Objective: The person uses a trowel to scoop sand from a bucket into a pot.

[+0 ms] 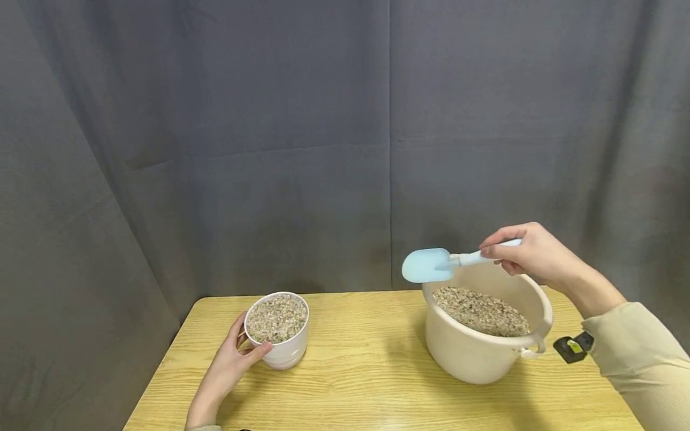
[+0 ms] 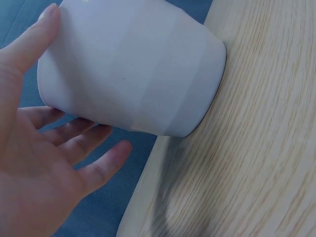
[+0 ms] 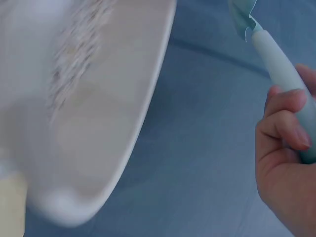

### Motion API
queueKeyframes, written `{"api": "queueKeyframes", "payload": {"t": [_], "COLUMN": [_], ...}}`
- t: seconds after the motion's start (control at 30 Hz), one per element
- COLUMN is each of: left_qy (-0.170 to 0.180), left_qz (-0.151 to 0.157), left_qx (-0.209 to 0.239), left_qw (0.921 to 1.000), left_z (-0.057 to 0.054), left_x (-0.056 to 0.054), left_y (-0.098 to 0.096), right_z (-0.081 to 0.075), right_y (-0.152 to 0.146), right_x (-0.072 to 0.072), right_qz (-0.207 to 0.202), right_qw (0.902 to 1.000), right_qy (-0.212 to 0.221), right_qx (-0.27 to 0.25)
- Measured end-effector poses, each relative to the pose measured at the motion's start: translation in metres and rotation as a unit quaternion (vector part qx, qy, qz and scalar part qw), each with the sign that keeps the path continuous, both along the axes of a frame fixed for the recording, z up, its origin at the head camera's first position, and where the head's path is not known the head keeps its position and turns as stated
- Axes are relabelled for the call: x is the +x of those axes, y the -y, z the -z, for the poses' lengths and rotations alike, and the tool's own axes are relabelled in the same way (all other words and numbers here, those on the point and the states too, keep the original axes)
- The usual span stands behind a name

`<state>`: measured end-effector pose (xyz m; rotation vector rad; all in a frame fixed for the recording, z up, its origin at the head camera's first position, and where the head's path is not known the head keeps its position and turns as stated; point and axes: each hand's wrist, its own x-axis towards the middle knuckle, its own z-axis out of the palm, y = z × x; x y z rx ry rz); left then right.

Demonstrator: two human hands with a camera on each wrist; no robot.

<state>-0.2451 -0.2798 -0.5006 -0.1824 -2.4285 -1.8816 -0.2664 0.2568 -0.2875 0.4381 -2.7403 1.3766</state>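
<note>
A white flower pot [image 1: 287, 353], filled to near its rim with small gravel [image 1: 277, 318], stands at the left of the table. My left hand [image 1: 229, 360] holds its side, thumb near the rim and fingers around the far side; the left wrist view shows the little finger off the pot [image 2: 133, 64]. My right hand [image 1: 539, 254] grips the handle of a light blue trowel [image 1: 428, 266] above the cream bucket [image 1: 469, 359]. The trowel's blade extends left past the bucket's rim. Similar gravel [image 1: 480, 311] lies inside the bucket.
Both containers stand on a light wooden table [image 1: 356, 359]. Behind it hangs a dark grey curtain [image 1: 302, 149]. The bucket's handle lug [image 1: 532, 351] juts out at its front right. A black wrist device [image 1: 574, 347] sits by the right sleeve.
</note>
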Motion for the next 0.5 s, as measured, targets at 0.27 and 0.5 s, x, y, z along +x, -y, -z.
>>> {"api": "queueKeyframes", "payload": {"t": [0.27,0.5], "left_qy": [-0.005,0.006], "left_qz": [0.001,0.003], "left_qx": [-0.004,0.015], "left_qw": [1.0,0.9999], "left_z": [0.001,0.002], "left_x": [-0.001,-0.001], "left_y": [0.001,0.001], "right_z": [0.027,0.051], "right_y": [-0.048,-0.062], "right_x": [0.011,0.011], "right_qz": [0.032,0.044], "right_qw": [0.9992,0.9974], "right_qy": [0.016,0.006], "right_qx": [0.015,0.056]}}
